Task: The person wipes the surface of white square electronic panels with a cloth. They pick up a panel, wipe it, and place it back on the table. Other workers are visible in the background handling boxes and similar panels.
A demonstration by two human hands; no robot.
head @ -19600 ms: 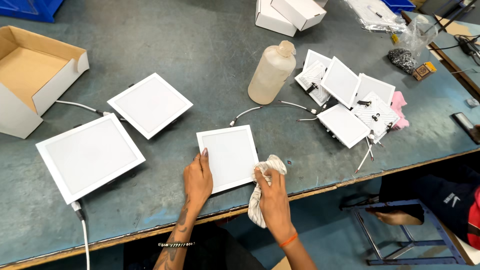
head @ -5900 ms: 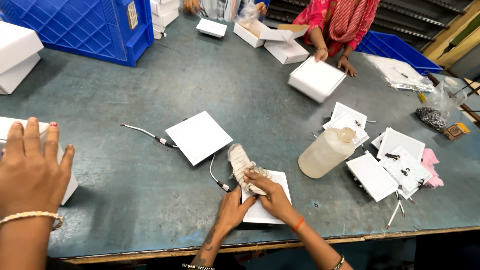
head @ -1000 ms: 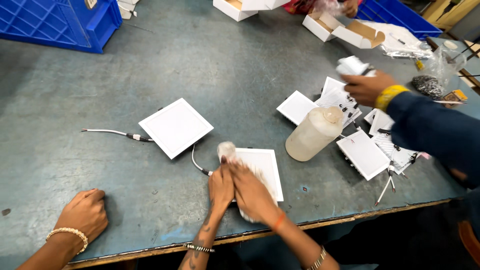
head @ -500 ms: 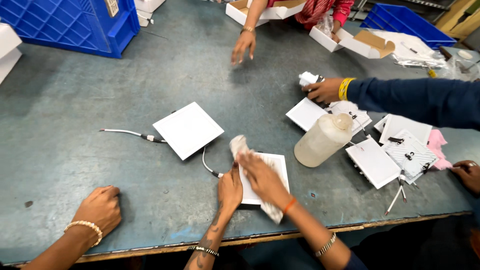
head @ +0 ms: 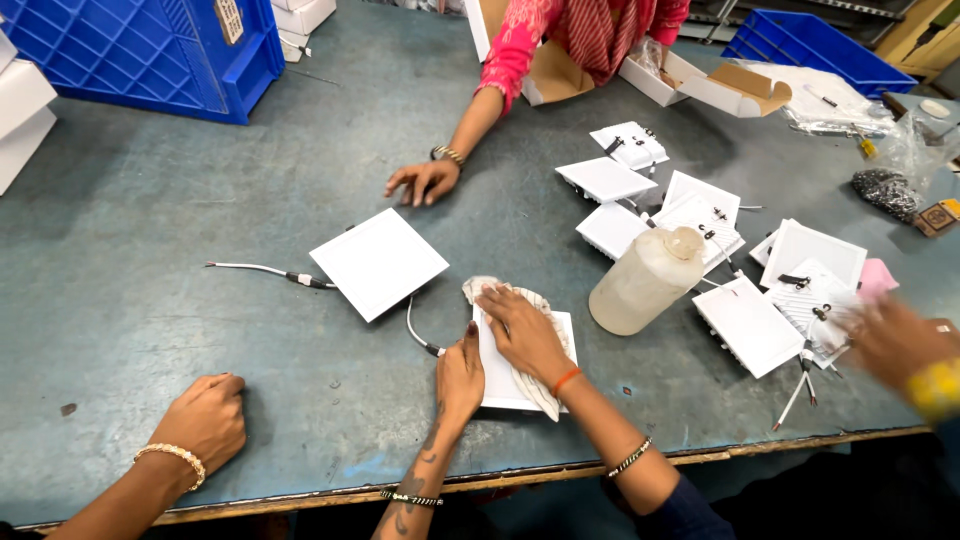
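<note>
White square light panel [head: 500,375] near the front edge of the grey-green table [head: 200,200], left hand [head: 460,375] pressed flat on its left edge, fingers open, right hand [head: 522,330] spread over a pale cloth [head: 540,385] on it, translucent plastic bottle [head: 645,280] just right, second wired panel [head: 378,262] upper left, co-workers' hands around.

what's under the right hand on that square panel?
A crumpled off-white cloth lies under the right hand, pressed onto the white square panel. The left hand holds the panel's edge. The surface beneath cloth and hands is hidden.
</note>
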